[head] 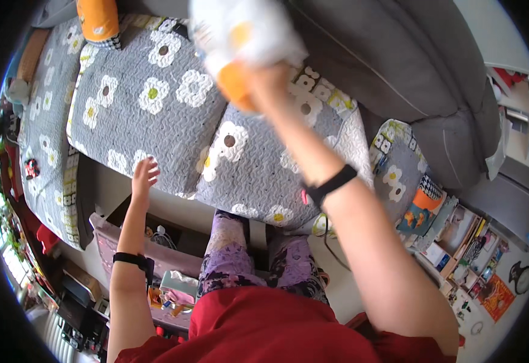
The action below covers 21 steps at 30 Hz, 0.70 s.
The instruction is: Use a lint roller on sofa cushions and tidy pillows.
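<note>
My right hand [270,84] reaches far forward and grips a white and orange cushion [246,34] by its lower part. The cushion is blurred, raised over the sofa, and its top runs out of the picture. My left hand [145,176] holds nothing; its fingers are apart near the front edge of the sofa seat. A grey quilted sofa cover [173,136] with white flowers spreads over the seat before me. On the left, an orange cushion [99,20] with a houndstooth edge rests against the back of the sofa.
A grey backrest [382,59] rises behind the seat. More cushions [421,204] lie at the right end, beside a shelf unit [466,249]. Close to my legs on the left stands a purple-covered table [178,254] bearing a tissue box [178,286]. A small red toy [31,168] lies farther left.
</note>
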### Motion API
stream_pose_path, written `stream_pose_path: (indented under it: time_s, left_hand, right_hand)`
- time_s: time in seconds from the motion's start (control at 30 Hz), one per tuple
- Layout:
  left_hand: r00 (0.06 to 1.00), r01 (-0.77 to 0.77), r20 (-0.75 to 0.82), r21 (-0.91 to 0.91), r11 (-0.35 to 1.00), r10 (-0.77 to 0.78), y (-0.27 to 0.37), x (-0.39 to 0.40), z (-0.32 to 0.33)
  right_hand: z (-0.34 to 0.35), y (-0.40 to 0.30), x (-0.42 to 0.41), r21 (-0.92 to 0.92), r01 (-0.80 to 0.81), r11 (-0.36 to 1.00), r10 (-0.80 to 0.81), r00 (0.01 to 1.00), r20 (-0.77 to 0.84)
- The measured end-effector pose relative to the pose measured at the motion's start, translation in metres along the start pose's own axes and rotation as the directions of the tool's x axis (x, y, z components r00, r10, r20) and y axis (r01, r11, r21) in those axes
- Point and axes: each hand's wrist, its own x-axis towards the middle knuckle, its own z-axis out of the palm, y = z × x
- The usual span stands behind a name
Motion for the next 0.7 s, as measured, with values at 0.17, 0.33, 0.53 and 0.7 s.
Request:
stream_pose_path:
  time_s: [0.17, 0.33, 0.53, 0.7]
  left_hand:
    - [0.979, 0.187, 0.189, -0.649, 0.738, -0.081, 0.1, -0.025, 0.092]
    - [0.827, -0.347, 0.372, -0.253, 0.903, 0.422, 0.083, -0.061, 0.198]
    - [0.668, -0.395, 0.727, 0.167, 0.904, 0.158, 0.018, -0.156, 0.275]
    - [0.57, -0.746, 0.791, 0.388, 0.541, 0.22, -0.006, -0.176, 0.322]
  right_hand:
    - [0.001, 0.015, -0.101, -0.387, 0.382, 0.839, -0.207, 0.883, 0.422]
    - [-0.133, -0.08, -0.15, -0.425, 0.415, 0.805, -0.422, 0.903, 0.082]
    - [-0.456, -0.185, -0.267, 0.219, -0.056, 0.974, 0.179, 0.784, -0.595]
    - [-0.675, -0.165, -0.334, 0.028, -0.279, 0.96, 0.147, 0.417, -0.897]
